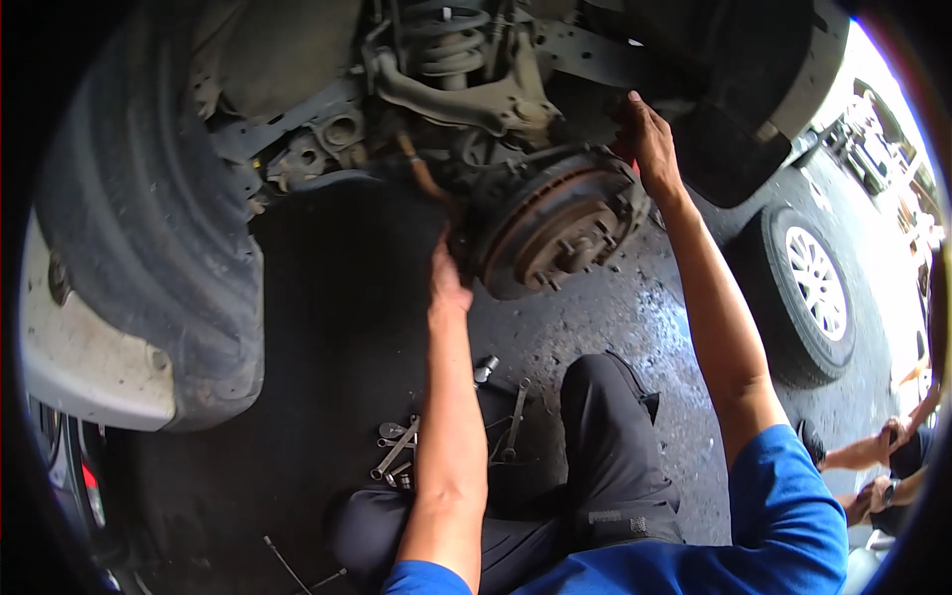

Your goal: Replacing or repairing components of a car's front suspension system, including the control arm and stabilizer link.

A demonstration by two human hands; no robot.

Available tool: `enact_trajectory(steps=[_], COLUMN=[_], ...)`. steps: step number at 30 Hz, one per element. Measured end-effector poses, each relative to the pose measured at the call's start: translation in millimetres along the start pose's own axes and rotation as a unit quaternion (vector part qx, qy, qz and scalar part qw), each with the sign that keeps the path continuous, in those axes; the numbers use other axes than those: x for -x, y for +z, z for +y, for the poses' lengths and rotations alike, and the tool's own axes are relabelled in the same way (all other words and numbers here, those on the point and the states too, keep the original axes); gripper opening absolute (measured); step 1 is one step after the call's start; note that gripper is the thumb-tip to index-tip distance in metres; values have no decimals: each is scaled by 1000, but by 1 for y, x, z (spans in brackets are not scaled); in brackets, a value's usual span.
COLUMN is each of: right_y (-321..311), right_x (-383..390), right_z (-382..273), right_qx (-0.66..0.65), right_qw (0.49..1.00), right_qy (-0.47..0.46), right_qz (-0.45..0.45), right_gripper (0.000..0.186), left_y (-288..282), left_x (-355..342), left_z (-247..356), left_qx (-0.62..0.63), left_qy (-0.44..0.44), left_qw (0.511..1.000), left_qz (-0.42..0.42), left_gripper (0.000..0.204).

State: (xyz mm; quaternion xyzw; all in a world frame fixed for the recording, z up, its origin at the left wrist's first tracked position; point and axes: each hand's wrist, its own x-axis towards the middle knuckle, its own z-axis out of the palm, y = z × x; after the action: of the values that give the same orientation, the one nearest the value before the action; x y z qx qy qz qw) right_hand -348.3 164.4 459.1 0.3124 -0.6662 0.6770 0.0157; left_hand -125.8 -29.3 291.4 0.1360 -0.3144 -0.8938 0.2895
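Note:
A rusty brake disc [516, 253] with wheel studs around its hub [580, 248] hangs in the open wheel arch. My left hand [449, 283] reaches up against the disc's left rear side, beside a rusty rod [421, 174]; its fingers are mostly hidden in shadow. At the upper right of the disc is my right hand [654, 149], by the brake caliper [627, 198]. One digit points up, while the other fingers curl behind a dark and red thing too hidden to name. Above the disc are a control arm [456, 99] and a coil spring [451, 45].
Several wrenches [395, 448] and sockets lie on the dark floor near my knees. A removed wheel [813, 283] lies at right. The wheel arch liner [149, 198] and bumper [94, 347] border the left. Another person's hands [883, 466] show at far right.

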Motion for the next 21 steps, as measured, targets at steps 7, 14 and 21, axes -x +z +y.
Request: enact_trajectory(steps=[7,14,21], right_y=[37,32,45], right_x=[2,5,5], right_z=[12,22,16], right_qx=[212,182,163], right_qw=[976,979,979], right_qy=[26,25,-15], right_qz=[27,86,120], right_gripper=[71,56,54], left_y=[2,-5,-44], left_x=[-1,-6,-13], left_z=[-4,-20,-16], left_qx=[-32,-93,-210], left_qy=[33,74,84], left_qw=[997,992,967], left_qz=[63,53,116], left_gripper=[37,51,48])
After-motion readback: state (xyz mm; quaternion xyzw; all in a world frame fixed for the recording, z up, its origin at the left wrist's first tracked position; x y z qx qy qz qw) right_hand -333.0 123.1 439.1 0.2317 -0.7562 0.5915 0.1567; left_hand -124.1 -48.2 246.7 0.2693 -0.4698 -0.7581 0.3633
